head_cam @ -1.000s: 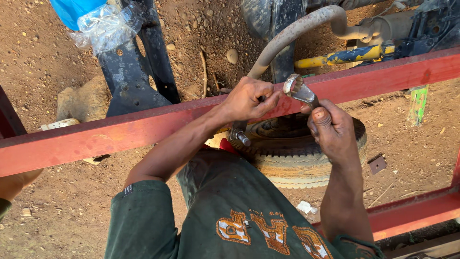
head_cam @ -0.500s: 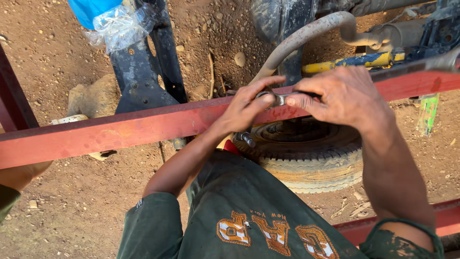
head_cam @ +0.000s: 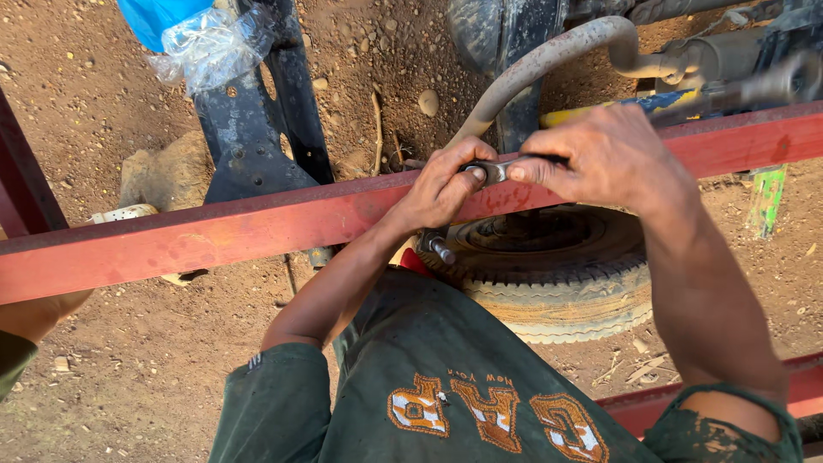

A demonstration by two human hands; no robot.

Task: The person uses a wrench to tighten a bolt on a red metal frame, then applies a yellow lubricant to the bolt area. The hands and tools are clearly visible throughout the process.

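Left hand [head_cam: 441, 189] and right hand [head_cam: 604, 159] are both pinching a metal wrench [head_cam: 497, 171] on the red steel beam [head_cam: 214, 231], above a tyre [head_cam: 557, 274].

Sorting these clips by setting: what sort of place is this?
Probably an outdoor vehicle repair yard: bare reddish dirt ground, a worn black rubber tyre lying flat, and a red-painted steel frame beam where both hands work a small metal spanner.

A small grey metal wrench head [head_cam: 495, 171] is lying flat against the top edge of the red steel beam [head_cam: 257, 227], pinched from both sides.
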